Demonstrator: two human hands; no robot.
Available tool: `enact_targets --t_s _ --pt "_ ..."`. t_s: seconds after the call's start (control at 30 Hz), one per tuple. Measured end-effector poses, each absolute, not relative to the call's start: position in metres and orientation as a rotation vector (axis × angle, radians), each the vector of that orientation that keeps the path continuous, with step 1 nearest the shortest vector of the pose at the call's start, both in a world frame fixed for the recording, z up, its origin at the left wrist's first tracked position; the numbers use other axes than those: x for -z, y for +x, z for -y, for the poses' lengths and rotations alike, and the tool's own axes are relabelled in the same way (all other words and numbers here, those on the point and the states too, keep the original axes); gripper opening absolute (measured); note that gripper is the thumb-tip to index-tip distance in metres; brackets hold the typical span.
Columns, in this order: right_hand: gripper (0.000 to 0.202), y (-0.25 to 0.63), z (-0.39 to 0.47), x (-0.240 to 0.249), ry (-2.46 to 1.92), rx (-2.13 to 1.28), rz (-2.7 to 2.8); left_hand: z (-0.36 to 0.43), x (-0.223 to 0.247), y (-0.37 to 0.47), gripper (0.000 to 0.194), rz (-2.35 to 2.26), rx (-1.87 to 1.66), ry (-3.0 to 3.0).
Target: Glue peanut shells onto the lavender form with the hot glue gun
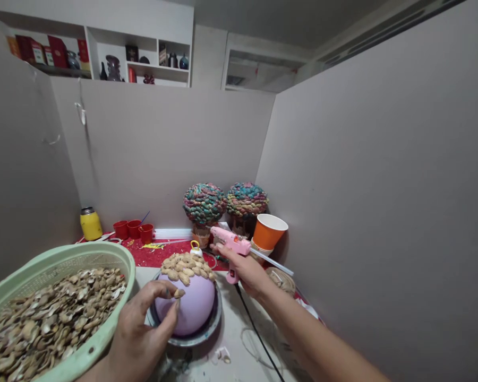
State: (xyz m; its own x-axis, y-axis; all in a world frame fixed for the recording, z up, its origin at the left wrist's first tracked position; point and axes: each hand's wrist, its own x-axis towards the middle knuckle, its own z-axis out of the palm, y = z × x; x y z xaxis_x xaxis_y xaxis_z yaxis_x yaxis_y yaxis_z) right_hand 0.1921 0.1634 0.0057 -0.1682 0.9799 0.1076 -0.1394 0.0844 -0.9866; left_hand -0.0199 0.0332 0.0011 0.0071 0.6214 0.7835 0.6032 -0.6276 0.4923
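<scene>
Between thumb and forefinger, my left hand (143,323) pinches a peanut shell (179,293), in front of a purple ball (197,307). The top of that ball is covered with several peanut shells (186,267), and its lower part is bare. It rests in a dark round basin (218,313). My right hand (245,268) grips a pink glue gun (231,242) beside the ball's upper right. The gun's nozzle points left, and a clear glue stick (273,262) sticks out of its back. A black cord (258,331) hangs from the handle.
A green colander (121,260) full of loose shells stands at left. Behind are a yellow bottle (90,224), red cups (134,229), two colourful shell-covered balls (204,202) on pots and an orange paper cup (269,232). Grey panels (167,143) enclose the table.
</scene>
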Motion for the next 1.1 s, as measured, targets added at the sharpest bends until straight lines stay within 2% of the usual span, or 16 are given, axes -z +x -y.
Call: enact_targets --t_s 0.2,0.43,0.6,0.8,1.1 --pt "0.047 0.173 -0.159 0.006 -0.934 -1.459 1.370 -0.044 -0.006 -0.007 0.034 -1.315 -1.625 2.680" --pt "0.047 0.176 -0.146 0.001 -0.930 -1.424 1.394 -0.048 -0.010 0.003 0.017 -1.533 -1.432 2.858" --pt "0.038 0.176 -0.140 -0.004 -0.875 -1.379 1.411 -0.048 -0.009 0.002 0.016 -1.594 -1.352 3.005" --pt "0.029 0.176 -0.136 -0.008 -0.813 -1.347 1.418 -0.051 -0.007 0.001 0.015 -1.629 -1.341 2.998" --pt "0.035 0.175 -0.136 -0.001 -0.794 -1.360 1.399 -0.050 -0.004 -0.007 0.020 -1.602 -1.389 2.880"
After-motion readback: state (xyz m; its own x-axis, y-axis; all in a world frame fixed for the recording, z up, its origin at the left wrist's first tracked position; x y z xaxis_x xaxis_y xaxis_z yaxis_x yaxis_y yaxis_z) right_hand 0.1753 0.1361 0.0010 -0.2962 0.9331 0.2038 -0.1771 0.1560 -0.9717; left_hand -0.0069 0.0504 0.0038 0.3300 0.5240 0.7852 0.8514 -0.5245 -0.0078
